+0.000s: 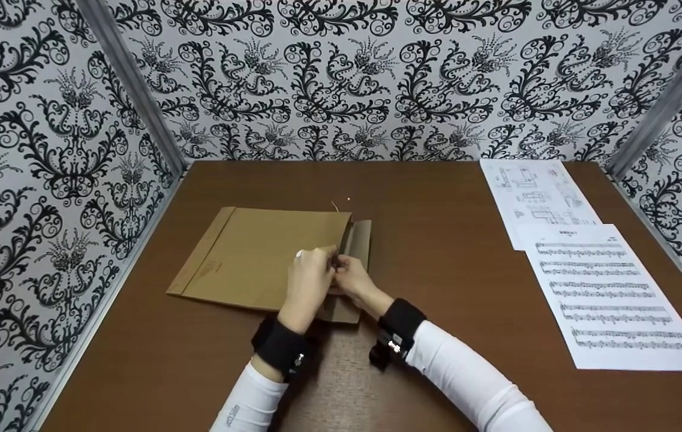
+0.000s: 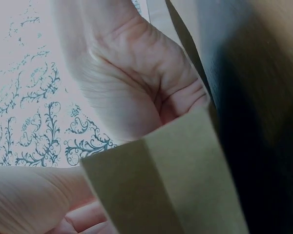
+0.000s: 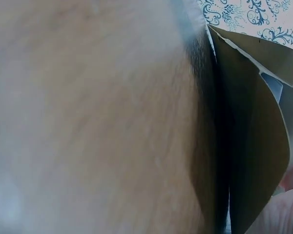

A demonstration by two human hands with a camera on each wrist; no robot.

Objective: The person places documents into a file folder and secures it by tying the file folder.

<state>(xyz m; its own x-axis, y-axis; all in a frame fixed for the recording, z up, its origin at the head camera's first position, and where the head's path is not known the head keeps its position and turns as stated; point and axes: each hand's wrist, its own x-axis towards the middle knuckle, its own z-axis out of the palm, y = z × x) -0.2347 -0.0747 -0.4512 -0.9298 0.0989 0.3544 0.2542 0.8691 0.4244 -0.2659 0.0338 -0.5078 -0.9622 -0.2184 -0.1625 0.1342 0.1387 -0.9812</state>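
A brown kraft paper document envelope [image 1: 257, 255] lies flat on the table, its flap [image 1: 361, 237] sticking out at the right end. At that end my left hand [image 1: 311, 276] pinches the envelope's edge with bent fingers. Close against it, my right hand [image 1: 355, 279] grips at the flap side, fingers curled; both sets of fingertips are mostly hidden. The left wrist view has the folded kraft edge [image 2: 156, 180] standing in front of the right palm. In the right wrist view the kraft sides [image 3: 256, 131] bow apart, with a pale strip [image 3: 272, 87] showing between them.
A thin string [image 1: 335, 206] sticks out past the envelope's far edge. To the right lie a sheet of printed music [image 1: 616, 300] and, partly under it, a sheet of line drawings [image 1: 532, 192]. Patterned walls [image 1: 341, 78] enclose the brown table [image 1: 436, 240] at the back and sides.
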